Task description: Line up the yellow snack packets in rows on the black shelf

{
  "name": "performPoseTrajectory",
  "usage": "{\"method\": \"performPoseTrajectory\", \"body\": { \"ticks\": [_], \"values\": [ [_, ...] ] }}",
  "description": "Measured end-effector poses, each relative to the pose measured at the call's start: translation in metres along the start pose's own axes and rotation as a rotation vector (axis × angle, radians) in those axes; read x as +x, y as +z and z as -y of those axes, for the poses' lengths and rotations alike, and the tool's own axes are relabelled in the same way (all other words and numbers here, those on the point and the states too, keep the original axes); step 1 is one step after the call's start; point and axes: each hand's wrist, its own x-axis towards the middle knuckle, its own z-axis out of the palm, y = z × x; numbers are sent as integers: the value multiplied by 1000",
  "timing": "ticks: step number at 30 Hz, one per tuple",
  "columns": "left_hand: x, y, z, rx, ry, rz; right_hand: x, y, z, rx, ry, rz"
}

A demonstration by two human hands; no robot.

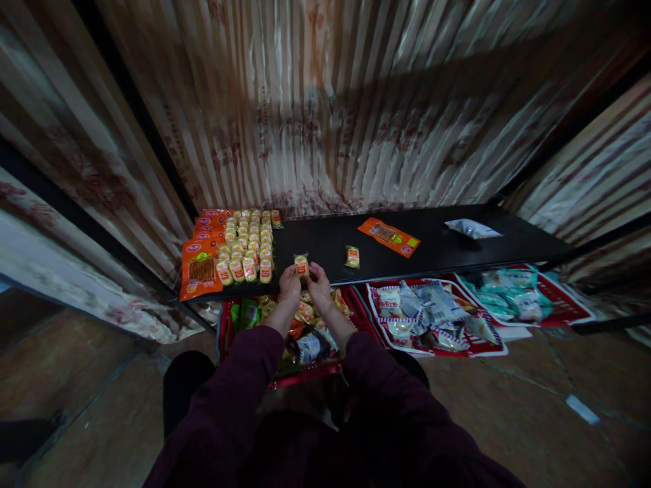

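Observation:
Both my hands meet at the front edge of a black shelf [458, 247]. My left hand [289, 282] and my right hand [319, 282] pinch one small yellow snack packet [302, 264] between their fingertips, holding it upright just above the shelf edge. To the left lie several rows of similar yellow packets [249, 244], flanked by orange snack bags [201, 268]. Another single yellow packet [352, 256] lies on the shelf to the right of my hands.
An orange bag [389, 236] and a silvery bag [472, 229] lie further right on the shelf. Below it stand a red basket [305, 332] of mixed snacks and red-rimmed trays [432, 315] of packets. Striped curtains hang behind and beside the shelf.

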Motion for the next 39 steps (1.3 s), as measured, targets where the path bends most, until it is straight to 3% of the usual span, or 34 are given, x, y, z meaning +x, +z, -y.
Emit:
{"method": "performPoseTrajectory", "body": {
  "ticks": [12,18,21,27,39],
  "values": [
    [-10,-2,-5,-180,-87,8,-20,2,35,33,-70,101],
    [-20,-4,-16,-288,-152,81,-27,4,50,21,-49,103],
    [-21,-6,-20,-356,-211,88,-27,3,51,8,-45,114],
    [-14,-7,-18,-464,-363,-19,-26,2,44,-23,-74,141],
    [-2,-12,-6,-486,-398,-27,-26,3,42,-34,-103,151]
  ]
}}
